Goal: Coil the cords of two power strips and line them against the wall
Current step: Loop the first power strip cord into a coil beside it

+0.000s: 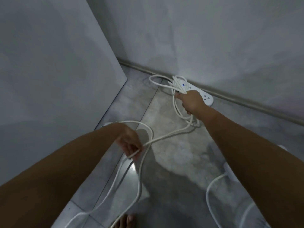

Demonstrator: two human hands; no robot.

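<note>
**Desk:** Entry, head view. Start at the left edge.

**Me:** A grey panel [49,63] stands upright at far left, its lower corner meeting the tiled floor [172,162]. Next to it I see the left hand [130,143], low and near the panel's foot. It pinches the white cord [167,134] between thumb and fingers. One slack loop arcs up over the wrist. More slack trails down across the floor toward a bare foot [126,221] at the bottom edge.

**Desk:** Follow the cord rightward.

**Me:** It runs up and right, off the floor, to the right hand [191,101]. That hand is clenched around several gathered loops of the same cord. Some loops stick up above the fist and others hang below it onto the floor.

**Desk:** The strip?

**Me:** The power strip [208,98] lies flat on the floor, its long side touching the base of the back wall [213,38]. It is just beyond the right hand, which hides its middle. A small blue light shows near its left end.

**Desk:** Further right?

**Me:** A second cord [207,193] curves over the floor at lower right. Its upper end joins a white body [229,170] mostly hidden behind the right forearm. I cannot tell what that is.
</note>
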